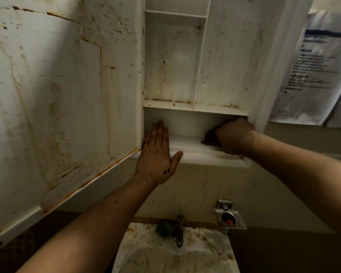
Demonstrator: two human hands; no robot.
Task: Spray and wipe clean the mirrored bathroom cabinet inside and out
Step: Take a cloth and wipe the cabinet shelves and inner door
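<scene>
Wiping the cabinet (226,56) bottom shelf (187,143)
Grip: right hand (233,134) clenches a cloth (209,139), left hand (158,154) flat, released; upper-frame stains (171,95) could run down.

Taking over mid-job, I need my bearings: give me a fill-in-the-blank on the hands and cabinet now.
In the cabinet, the right hand holds a dark cloth in the ____ compartment.
The left hand has its fingers ____, not curled.
The cabinet door stands ____.
Below the faucet lies a stained ____.
Missing: bottom; straight; open; sink.

White cabinet (195,113), brown stains; green sponge (164,229)
</scene>
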